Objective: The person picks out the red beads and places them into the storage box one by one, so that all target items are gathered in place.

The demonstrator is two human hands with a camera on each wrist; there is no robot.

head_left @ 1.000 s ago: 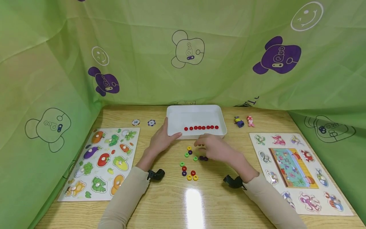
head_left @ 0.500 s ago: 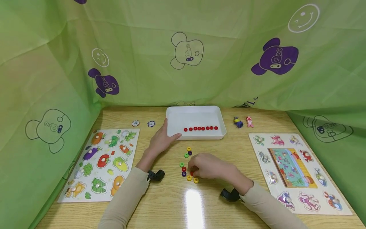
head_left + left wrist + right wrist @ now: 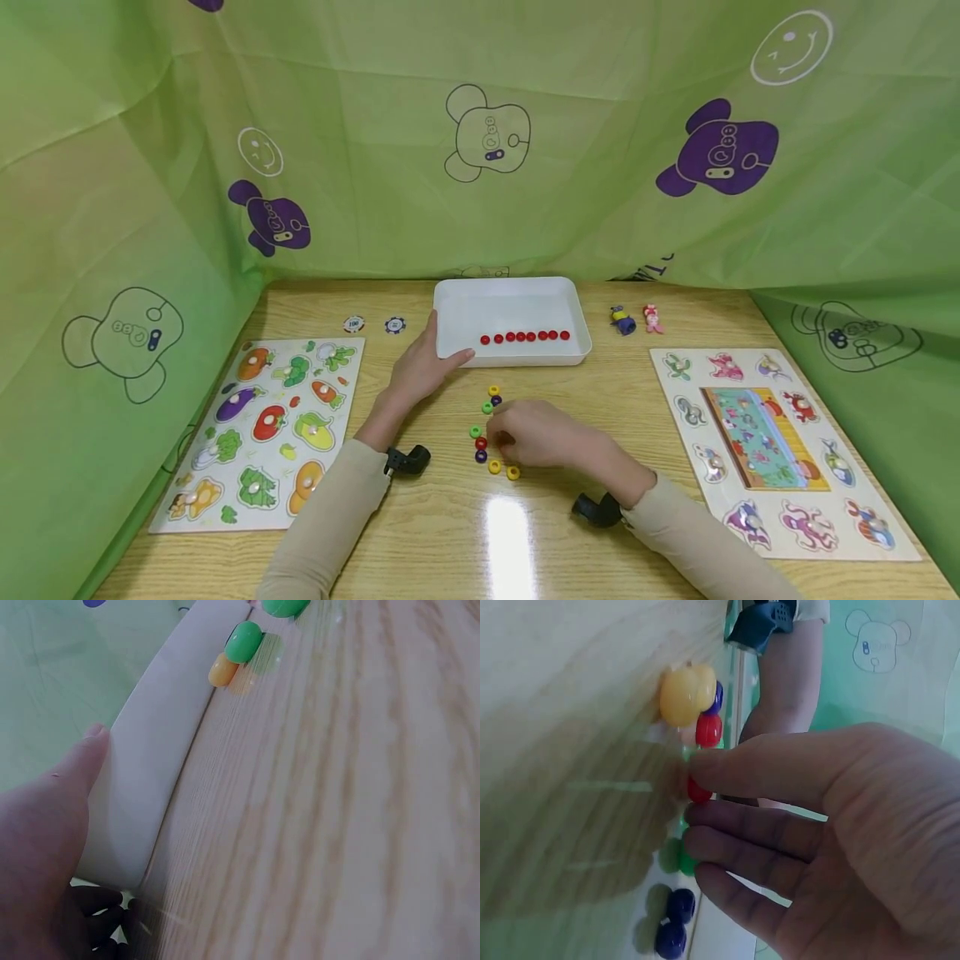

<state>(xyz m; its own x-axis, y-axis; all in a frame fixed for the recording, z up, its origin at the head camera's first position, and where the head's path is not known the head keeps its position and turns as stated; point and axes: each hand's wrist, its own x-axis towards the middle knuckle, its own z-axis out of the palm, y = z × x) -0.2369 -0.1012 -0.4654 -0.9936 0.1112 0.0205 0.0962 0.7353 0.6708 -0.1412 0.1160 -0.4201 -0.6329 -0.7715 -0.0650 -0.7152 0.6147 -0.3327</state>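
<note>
My left hand holds the white tray at its near left corner, thumb on the front wall and fingers round the side. Inside the tray, a row of small red beads lies along the near side. My right hand is low over the loose beads on the table. In the right wrist view its thumb and index finger pinch a red bead, which the hand hides in the head view. Left of this hand lie a green bead, another red bead and a purple bead.
Yellow beads lie nearer the person. Two dark purple beads show beyond the fingers. A vegetable puzzle board is at left, a sea-animal board at right. Poker chips and small figurines flank the tray.
My right hand has come down from beside the tray's front towards me, to the near beads, and has taken a red bead between thumb and finger. The left hand stays on the tray.
</note>
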